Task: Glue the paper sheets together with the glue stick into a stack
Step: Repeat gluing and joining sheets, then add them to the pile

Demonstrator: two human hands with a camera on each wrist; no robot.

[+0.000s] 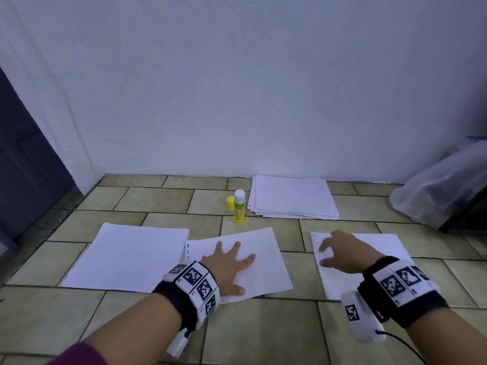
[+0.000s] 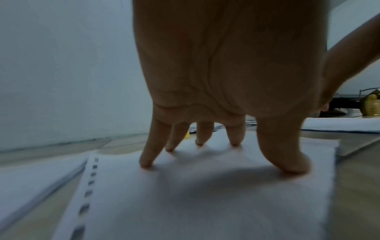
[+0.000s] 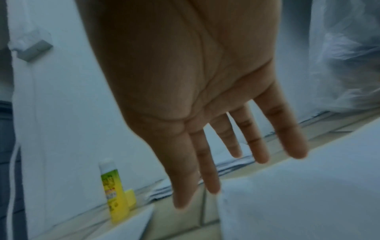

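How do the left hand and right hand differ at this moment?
The left hand is spread with its fingertips pressing the middle sheet; the right hand hovers above the right sheet, touching nothing in the wrist view. Both are open and hold nothing.

The head view looks forward and down from above onto a tan tiled floor [image 1: 163, 201] that meets a white wall [image 1: 237, 88], taking in both forearms and all the white paper. The left wrist view sits very low and close under the left hand [image 2: 226, 73], facing along its spread fingers [image 2: 148, 155] toward the wall across the white punched-edge paper sheet [image 2: 205, 203] also central in the head view. The right wrist view looks along the right hand [image 3: 185, 73] from higher up, tilted, sharing the upright yellow-and-green glue stick [image 3: 114, 191] with the head view [image 1: 239, 206].
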